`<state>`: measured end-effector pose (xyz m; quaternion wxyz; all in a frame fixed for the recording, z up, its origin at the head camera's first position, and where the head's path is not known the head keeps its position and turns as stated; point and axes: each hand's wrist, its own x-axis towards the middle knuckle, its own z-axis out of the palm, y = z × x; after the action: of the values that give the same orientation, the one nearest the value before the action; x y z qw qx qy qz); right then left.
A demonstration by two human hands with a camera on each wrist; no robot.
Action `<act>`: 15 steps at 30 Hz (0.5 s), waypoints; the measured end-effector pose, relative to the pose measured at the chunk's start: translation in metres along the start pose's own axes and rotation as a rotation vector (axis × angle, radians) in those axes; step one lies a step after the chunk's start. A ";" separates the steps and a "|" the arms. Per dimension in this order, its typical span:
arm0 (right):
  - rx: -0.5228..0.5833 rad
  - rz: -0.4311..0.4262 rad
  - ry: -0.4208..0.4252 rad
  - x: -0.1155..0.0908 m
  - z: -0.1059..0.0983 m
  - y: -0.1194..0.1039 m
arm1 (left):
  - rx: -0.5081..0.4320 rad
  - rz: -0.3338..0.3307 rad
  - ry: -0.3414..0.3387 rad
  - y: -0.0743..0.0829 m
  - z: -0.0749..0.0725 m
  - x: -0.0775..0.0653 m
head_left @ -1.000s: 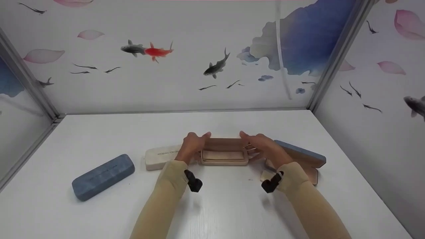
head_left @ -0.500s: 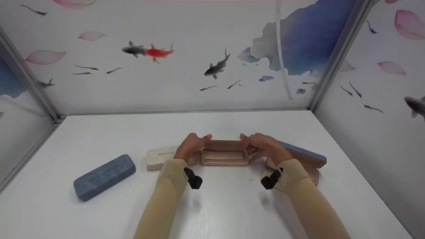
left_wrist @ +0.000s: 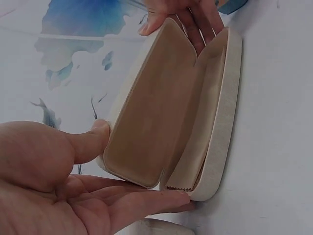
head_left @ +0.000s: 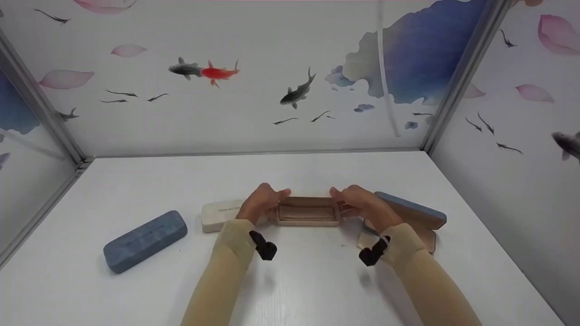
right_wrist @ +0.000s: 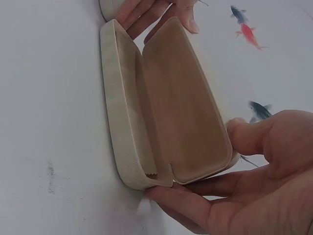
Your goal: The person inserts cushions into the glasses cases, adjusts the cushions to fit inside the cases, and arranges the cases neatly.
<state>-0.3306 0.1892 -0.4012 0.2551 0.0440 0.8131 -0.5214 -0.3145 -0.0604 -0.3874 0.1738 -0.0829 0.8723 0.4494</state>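
A cream glasses case (head_left: 308, 223) stands with its lid raised at the middle of the table, between both hands. My left hand (head_left: 262, 202) holds its left end, and my right hand (head_left: 365, 203) holds the right end. In the left wrist view, the thumb presses the back of the lid (left_wrist: 151, 107) while the fingers lie along the end of the base (left_wrist: 222, 122). The right wrist view shows the same hold mirrored. Inside the base lies a folded beige cleaning cloth (left_wrist: 195, 137) with a zigzag edge. The lid's brown lining faces me.
A closed blue glasses case (head_left: 145, 242) lies at the left. Just behind my left hand is a closed cream case (head_left: 219, 217) with lettering. An open blue case (head_left: 421, 212) sits right of my right hand, partly covered by the forearm. White patterned walls enclose the table.
The lid has tipped forward and down over the base, its top edge now lower in the head view. Both thumbs have come down with it. The base has stayed in place.
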 end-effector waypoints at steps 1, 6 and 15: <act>-0.001 -0.003 0.004 0.000 0.000 0.001 | 0.003 0.004 0.000 -0.001 0.000 0.000; -0.007 -0.018 0.022 -0.001 -0.001 0.004 | 0.051 0.023 0.004 -0.002 0.000 0.001; 0.022 -0.067 -0.007 -0.002 -0.002 0.016 | 0.068 0.092 0.017 -0.014 0.001 0.000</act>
<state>-0.3244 0.1989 -0.4132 0.2399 0.0175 0.8075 -0.5386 -0.3098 -0.0678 -0.3984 0.1484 -0.0405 0.8914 0.4264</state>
